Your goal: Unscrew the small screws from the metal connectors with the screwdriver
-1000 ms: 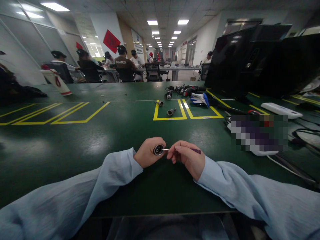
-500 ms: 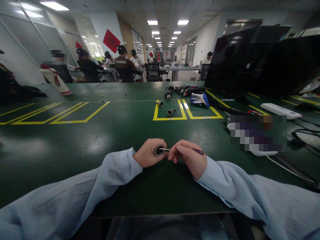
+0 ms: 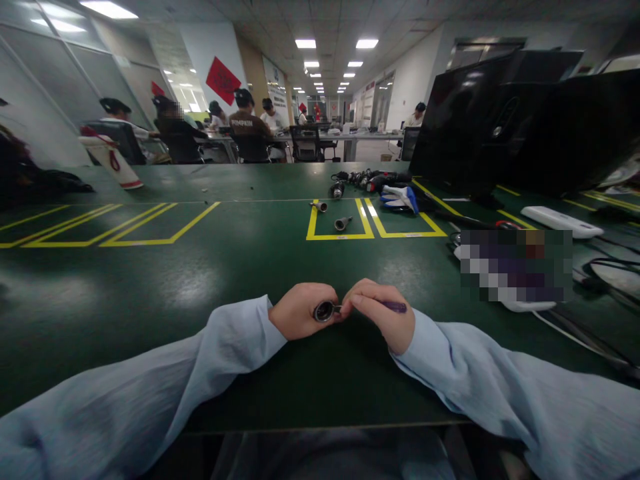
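In the head view, my left hand [image 3: 304,311] grips a silver-rimmed, dark metal cylinder [image 3: 324,311] above the near green counter [image 3: 250,263]; my right hand [image 3: 381,311] pinches a slim purple-handled metal tool [image 3: 395,307], its shaft at the cylinder's right side.

Low in the middle of the picture, the left hand's grip [image 3: 303,310] is just beside the right hand's grip [image 3: 380,310], over the tabletop [image 3: 240,260]. A tube [image 3: 324,311] sits in the left one. A screwdriver [image 3: 395,307] sits in the right one and points left at the tube. Behind them is a taped box [image 3: 340,237]; one small cone [image 3: 343,223] lies inside, and another cone [image 3: 319,207] lies near its left line. Next to it on the right is a second taped box [image 3: 413,235], with a glove [image 3: 400,199] near its top. Cables [image 3: 367,180] lie behind both boxes. Big screens [image 3: 465,127] stand upper right.
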Tool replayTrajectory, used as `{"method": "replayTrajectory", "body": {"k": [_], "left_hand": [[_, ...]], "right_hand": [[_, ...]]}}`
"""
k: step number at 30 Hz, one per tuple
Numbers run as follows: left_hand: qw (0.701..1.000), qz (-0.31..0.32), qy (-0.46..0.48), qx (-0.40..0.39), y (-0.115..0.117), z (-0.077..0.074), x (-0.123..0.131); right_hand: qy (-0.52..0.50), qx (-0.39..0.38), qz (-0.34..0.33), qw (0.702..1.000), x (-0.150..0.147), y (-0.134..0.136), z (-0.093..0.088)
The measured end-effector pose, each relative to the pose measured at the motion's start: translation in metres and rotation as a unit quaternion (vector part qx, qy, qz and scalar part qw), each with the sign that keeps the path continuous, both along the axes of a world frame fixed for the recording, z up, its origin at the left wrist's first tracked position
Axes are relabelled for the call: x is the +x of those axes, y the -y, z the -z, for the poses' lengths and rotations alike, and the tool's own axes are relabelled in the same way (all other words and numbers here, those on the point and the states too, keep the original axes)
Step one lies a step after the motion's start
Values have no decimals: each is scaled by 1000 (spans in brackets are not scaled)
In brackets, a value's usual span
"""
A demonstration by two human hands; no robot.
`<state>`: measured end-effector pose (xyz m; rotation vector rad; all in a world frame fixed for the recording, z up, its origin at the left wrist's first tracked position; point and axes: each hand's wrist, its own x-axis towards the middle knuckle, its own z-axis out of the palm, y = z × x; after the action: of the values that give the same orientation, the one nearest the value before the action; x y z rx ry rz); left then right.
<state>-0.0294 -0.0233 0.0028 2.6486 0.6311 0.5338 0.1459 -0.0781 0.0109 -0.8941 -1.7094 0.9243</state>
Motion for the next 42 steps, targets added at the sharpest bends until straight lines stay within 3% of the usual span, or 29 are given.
{"method": "replayTrajectory", "body": {"k": [4,8,11,14,16,18,21,25,31,35,42], "left_hand": [[1000,-18,11,-7,0,-1,0],[999,-31,28,-20,0,-2,-1],[998,-33,39,-29,0,-3,-1],[999,-27,37,-28,0,-3,-1],[999,-26,38,-26,0,-2,-2],[998,-28,45,-24,0,-2,-2],[997,-43,60,-20,0,-2,-2],[996,-53,73,-22,0,-3,-2],[994,-64,84,-30,0,-3,-1],[992,-70,95,-38,1,-3,-1],[996,-45,70,-36,1,-4,-1]], "right_hand": [[-126,-171,-27,977,-2,-5,2],[-210,-249,-29,945,-7,-6,6],[-197,-223,-28,954,-7,-4,7],[-85,-87,-1,993,-7,2,5],[-19,5,13,1000,-7,6,3],[-1,33,15,999,-6,7,2],[-38,-46,-15,998,-5,3,4],[-150,-165,-59,973,-5,-4,10],[-231,-231,-46,944,-11,-2,9],[-242,-236,-50,940,-11,-2,8],[-139,-144,-45,979,-5,-3,7]]}}
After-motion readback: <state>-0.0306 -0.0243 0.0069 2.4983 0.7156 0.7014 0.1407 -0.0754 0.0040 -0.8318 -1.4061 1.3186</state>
